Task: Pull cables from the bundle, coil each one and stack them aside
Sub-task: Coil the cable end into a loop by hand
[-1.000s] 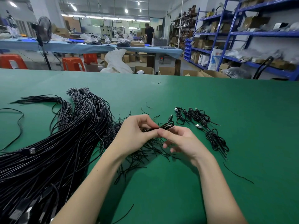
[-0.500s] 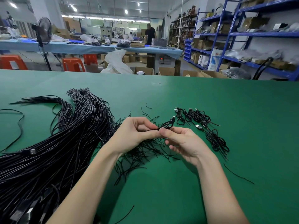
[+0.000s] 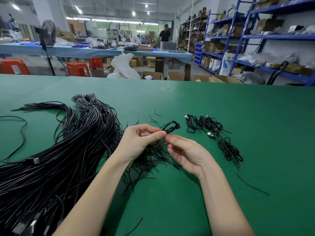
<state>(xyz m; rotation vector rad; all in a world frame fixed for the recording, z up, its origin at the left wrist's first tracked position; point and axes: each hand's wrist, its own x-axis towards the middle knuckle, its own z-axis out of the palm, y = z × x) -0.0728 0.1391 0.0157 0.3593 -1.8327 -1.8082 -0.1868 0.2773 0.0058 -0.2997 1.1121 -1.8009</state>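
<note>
Both hands — left hand [image 3: 141,140], right hand [image 3: 187,152] — pinch one coiled cable [image 3: 170,127]

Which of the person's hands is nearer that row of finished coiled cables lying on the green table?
Right. The right hand is just beside the coiled cables; the left hand is farther away, beyond the right, toward the big bundle.

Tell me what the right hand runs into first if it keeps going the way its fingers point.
The right hand points up-left at the left hand; their fingertips pinch the same coiled cable, so it would likely press into that cable and the left thumb at once. Depth is unclear.
</note>
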